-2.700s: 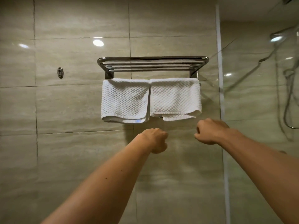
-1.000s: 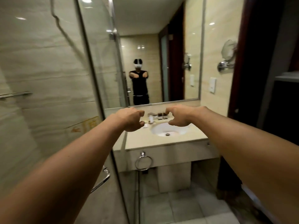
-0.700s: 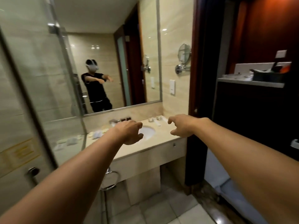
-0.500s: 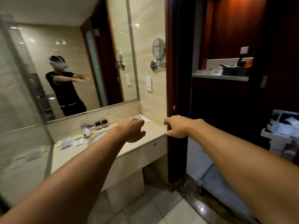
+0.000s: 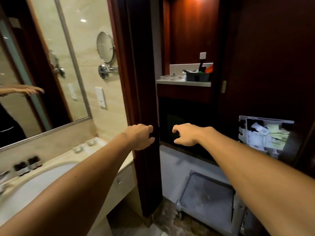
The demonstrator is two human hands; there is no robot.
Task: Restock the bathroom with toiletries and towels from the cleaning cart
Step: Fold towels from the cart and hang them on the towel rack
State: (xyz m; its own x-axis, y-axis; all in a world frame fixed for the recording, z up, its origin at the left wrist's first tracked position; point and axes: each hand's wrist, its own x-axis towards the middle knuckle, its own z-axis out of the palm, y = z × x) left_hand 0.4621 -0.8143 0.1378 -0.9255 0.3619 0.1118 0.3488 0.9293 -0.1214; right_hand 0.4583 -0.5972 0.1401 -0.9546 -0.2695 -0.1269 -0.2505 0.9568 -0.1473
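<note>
Left hand (image 5: 140, 136) and right hand (image 5: 185, 134) outstretched, fingers loosely curled, empty.

Both bare arms reach straight forward, side by side and a little apart. The left hand (image 5: 140, 136) is held palm down with fingers loosely curled, holding nothing. The right hand (image 5: 185, 134) is likewise empty, its fingers loosely bent and its thumb pointing toward the left hand.
</note>
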